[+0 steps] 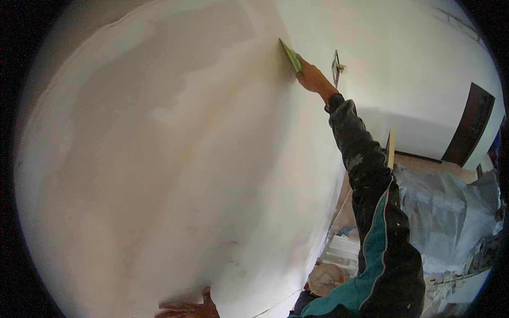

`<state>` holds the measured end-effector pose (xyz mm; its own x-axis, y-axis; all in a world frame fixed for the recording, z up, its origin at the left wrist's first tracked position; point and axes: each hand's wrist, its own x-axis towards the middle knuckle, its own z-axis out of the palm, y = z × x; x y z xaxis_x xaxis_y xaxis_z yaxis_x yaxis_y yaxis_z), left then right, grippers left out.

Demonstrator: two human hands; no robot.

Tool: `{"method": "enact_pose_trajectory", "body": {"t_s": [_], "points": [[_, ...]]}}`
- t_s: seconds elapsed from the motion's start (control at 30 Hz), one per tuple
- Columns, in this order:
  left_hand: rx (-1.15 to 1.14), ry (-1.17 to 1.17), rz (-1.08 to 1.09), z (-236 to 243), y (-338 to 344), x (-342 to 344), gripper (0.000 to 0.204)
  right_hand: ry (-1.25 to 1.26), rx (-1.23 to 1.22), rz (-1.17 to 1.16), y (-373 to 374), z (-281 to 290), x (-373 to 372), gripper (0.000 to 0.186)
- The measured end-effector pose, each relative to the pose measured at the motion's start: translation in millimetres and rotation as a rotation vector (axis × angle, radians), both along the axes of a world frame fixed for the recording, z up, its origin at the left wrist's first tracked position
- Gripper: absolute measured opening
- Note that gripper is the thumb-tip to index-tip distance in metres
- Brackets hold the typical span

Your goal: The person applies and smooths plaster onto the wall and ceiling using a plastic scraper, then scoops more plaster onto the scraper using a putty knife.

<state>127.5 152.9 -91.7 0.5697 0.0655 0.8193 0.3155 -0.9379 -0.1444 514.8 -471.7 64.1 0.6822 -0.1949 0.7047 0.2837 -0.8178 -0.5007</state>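
Observation:
A pale wall [212, 175] with greyish, smoothed patches fills most of the head view. Up at its far right side, my right hand [313, 81] is closed around a thin, flat green piece [291, 56], held against or very near the surface. That piece shows nearly edge-on, so its exact kind cannot be made out. My right arm reaches far out in a dark sleeve with a teal stripe. At the bottom edge my left hand [196, 308] appears, cut off by the frame, fingers spread against the wall and holding nothing.
Beyond my right arm, grey plastic sheeting [445, 212] drapes over bulky things. A dark panel [471, 124] leans on the adjoining wall, where a metal fixture [336, 68] sticks out. Upright by my sleeve stands a wooden strip [391, 148]. A round tub [325, 279] lies below.

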Motion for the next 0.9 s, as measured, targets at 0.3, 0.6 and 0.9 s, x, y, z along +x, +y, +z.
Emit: {"method": "enact_pose_trajectory", "body": {"t_s": [0.3,0.6,0.9], "points": [[-0.055,0.052,-0.067,-8,18,-5,0.129,0.119,-0.122,0.251,107,-4,-115,0.067],[0.247,0.072,0.182,15,-4,-5,0.134,0.008,0.020,0.087,71,-9,-108,0.069],[-0.011,0.161,0.208,19,-7,-10,0.141,-0.005,-0.086,0.056,171,-6,-102,0.084]]}}
